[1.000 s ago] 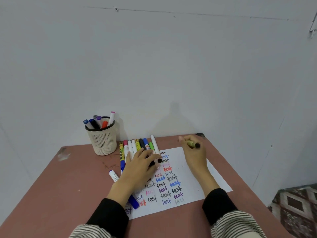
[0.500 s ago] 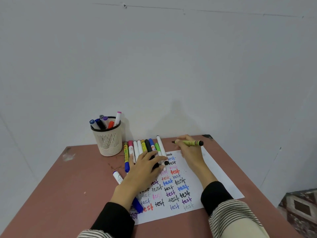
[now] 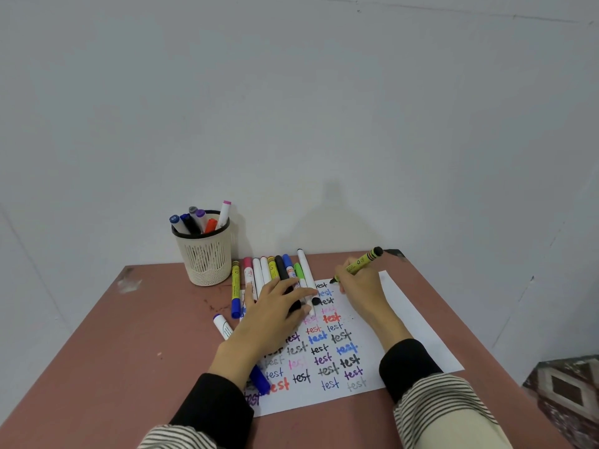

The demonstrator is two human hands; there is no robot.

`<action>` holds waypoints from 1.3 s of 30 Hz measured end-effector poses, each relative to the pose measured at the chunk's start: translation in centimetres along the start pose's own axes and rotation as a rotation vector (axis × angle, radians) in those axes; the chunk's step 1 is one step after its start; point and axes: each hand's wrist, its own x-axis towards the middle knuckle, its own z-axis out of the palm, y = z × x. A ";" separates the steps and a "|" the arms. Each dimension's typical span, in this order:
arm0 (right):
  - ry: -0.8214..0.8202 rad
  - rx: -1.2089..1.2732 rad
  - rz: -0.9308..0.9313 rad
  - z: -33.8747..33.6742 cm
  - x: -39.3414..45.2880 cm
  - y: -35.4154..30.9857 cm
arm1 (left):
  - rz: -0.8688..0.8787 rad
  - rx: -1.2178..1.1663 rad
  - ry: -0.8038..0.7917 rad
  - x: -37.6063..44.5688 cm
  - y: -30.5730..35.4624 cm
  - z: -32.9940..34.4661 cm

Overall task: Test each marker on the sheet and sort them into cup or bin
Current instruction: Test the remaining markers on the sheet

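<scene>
Right hand (image 3: 359,286): grips yellow marker (image 3: 358,264), tip at sheet (image 3: 402,322). Left hand (image 3: 275,312): fingers spread flat over the marker row (image 3: 275,270).

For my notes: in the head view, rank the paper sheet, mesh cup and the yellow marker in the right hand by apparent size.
1. paper sheet
2. mesh cup
3. yellow marker

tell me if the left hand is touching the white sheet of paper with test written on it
Touching. The head view shows the left hand lying flat, fingers spread, across the row of markers and onto the white sheet of paper, with no gap visible beneath it.
</scene>
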 end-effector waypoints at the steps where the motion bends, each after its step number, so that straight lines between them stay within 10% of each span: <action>1: -0.003 -0.011 -0.003 0.0 0.0 0.0 | 0.000 0.003 0.000 0.0 0.1 0.0; 39: 0.119 -0.028 -0.027 0.0 0.1 0.4 | -0.002 -0.001 -0.007 -0.1 0.0 -0.1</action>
